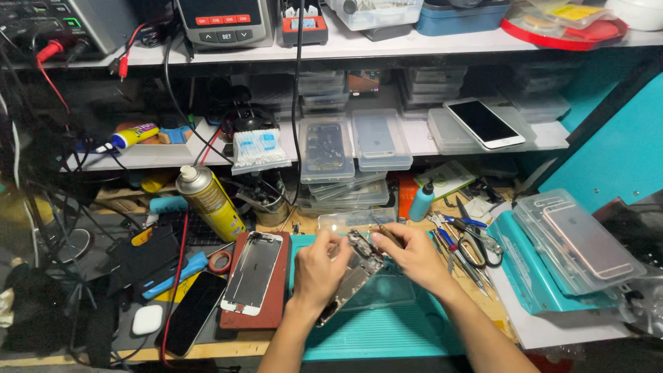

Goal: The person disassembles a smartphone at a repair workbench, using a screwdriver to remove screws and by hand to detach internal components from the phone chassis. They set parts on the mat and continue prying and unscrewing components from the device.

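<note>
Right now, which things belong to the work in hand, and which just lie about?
In use: left hand, right hand, opened phone body, small tool.
Lying about: yellow spray can, detached screen, scissors, black phone.

Phone chassis [352,276] — both hands' grip

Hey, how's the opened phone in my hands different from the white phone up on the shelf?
The opened phone is a bare housing with its internal parts exposed and no screen; the white phone is whole, with a dark screen in place. The opened phone is held tilted above the teal mat by the left hand and right hand; the white phone lies flat, untouched, on a clear case. Both are slim rectangular handsets.
</note>
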